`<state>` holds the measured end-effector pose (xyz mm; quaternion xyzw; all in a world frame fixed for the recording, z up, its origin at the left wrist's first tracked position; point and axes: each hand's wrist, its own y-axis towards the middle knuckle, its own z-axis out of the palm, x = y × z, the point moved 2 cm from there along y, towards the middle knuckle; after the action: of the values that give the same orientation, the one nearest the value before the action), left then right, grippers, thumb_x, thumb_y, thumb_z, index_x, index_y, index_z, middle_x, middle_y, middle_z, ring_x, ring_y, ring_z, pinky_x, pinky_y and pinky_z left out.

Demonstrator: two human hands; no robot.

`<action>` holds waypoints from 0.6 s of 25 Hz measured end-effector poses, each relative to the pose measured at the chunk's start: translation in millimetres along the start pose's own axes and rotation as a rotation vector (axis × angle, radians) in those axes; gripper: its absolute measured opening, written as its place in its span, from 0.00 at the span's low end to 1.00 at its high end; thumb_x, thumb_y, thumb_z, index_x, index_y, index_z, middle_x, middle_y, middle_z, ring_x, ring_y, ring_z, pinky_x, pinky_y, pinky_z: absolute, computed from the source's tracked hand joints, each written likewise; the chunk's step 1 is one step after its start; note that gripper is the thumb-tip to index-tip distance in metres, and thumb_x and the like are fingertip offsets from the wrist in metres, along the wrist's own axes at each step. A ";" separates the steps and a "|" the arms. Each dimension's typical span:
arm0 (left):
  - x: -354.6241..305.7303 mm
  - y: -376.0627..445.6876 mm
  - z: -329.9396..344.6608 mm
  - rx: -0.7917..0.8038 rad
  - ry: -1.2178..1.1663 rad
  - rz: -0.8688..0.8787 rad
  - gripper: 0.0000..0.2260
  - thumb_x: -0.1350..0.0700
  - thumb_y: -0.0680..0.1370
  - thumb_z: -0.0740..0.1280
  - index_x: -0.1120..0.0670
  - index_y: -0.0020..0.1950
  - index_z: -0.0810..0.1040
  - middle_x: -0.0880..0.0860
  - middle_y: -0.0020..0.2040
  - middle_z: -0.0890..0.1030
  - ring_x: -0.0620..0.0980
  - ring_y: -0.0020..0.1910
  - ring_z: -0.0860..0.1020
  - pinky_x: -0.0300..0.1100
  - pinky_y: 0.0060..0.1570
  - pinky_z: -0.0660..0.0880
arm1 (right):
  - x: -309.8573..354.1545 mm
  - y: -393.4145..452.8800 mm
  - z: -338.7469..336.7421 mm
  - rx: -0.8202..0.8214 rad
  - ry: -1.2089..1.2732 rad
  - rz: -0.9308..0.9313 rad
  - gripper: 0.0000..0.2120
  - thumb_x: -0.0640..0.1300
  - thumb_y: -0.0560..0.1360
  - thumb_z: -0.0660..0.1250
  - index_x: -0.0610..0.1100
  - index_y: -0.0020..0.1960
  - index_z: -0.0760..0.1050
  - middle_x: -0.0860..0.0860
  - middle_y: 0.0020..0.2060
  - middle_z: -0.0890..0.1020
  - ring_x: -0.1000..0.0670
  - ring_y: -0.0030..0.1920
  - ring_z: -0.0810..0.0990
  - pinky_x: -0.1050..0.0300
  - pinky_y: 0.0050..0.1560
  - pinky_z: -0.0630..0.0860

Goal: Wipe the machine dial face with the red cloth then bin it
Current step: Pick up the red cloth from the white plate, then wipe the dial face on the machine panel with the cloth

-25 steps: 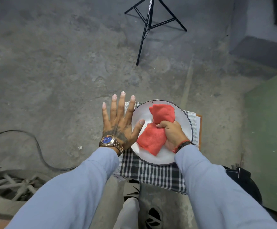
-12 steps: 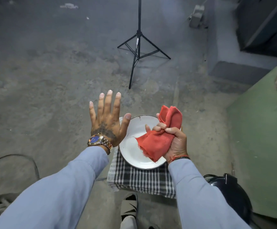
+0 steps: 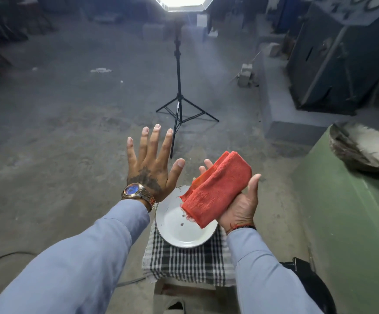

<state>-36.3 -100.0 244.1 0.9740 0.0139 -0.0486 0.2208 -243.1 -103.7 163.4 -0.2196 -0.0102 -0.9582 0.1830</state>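
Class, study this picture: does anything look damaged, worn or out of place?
Yes. The red cloth, lying on the open right hand, has a frayed lower edge. The white plate below shows dark chips, and it sits on a checked cloth on a low stool.

The red cloth (image 3: 215,189) is folded over a couple times into a thick pad, frayed threads along its lower edge. It's lying across the upturned palm of the right hand (image 3: 238,200), tilted, held up above the white dial face (image 3: 179,227), not touching it.
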 end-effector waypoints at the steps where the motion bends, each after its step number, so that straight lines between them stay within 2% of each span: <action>1: -9.2 2.4 -15.5 -0.019 0.013 0.029 0.37 0.34 0.84 0.48 0.50 0.90 0.59 0.58 0.90 0.59 0.64 0.89 0.55 0.75 0.84 0.47 | 11.7 -8.3 10.9 0.009 -0.011 -0.029 0.51 0.77 0.67 0.76 0.46 0.79 0.78 0.35 0.82 0.73 0.33 0.82 0.72 0.25 0.84 0.61; 3: -28.8 8.0 -44.0 -0.053 0.027 0.085 0.36 0.34 0.84 0.49 0.50 0.89 0.60 0.58 0.89 0.60 0.65 0.89 0.55 0.75 0.84 0.47 | 36.0 -24.8 29.3 0.029 -0.014 -0.089 0.51 0.76 0.65 0.78 0.45 0.79 0.79 0.37 0.83 0.72 0.34 0.83 0.71 0.25 0.84 0.61; 7: -87.2 28.4 -95.1 -0.120 -0.009 0.208 0.37 0.33 0.84 0.50 0.50 0.89 0.62 0.58 0.89 0.60 0.65 0.89 0.56 0.75 0.84 0.47 | 99.2 -56.2 65.0 0.050 -0.023 -0.204 0.52 0.73 0.66 0.80 0.43 0.81 0.76 0.39 0.84 0.72 0.34 0.84 0.69 0.30 0.78 0.74; 12: -204.8 52.5 -180.8 -0.186 -0.123 0.409 0.38 0.31 0.83 0.47 0.49 0.90 0.58 0.58 0.91 0.56 0.65 0.90 0.52 0.74 0.84 0.44 | 215.0 -142.0 115.6 0.010 -0.096 -0.524 0.60 0.69 0.62 0.85 0.45 0.86 0.68 0.40 0.82 0.75 0.37 0.79 0.77 0.32 0.74 0.77; 15: -279.8 42.2 -233.2 -0.260 -0.246 0.546 0.39 0.32 0.83 0.48 0.50 0.90 0.58 0.59 0.90 0.57 0.66 0.89 0.53 0.75 0.84 0.46 | 277.2 -227.6 146.9 -0.062 -0.148 -0.728 0.61 0.67 0.59 0.88 0.41 0.83 0.72 0.40 0.81 0.76 0.39 0.79 0.77 0.34 0.72 0.79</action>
<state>-291.9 -38.9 499.7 0.8922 -0.2684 -0.1026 0.3485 -494.6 27.3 427.6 -0.2754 -0.0720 -0.9420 -0.1778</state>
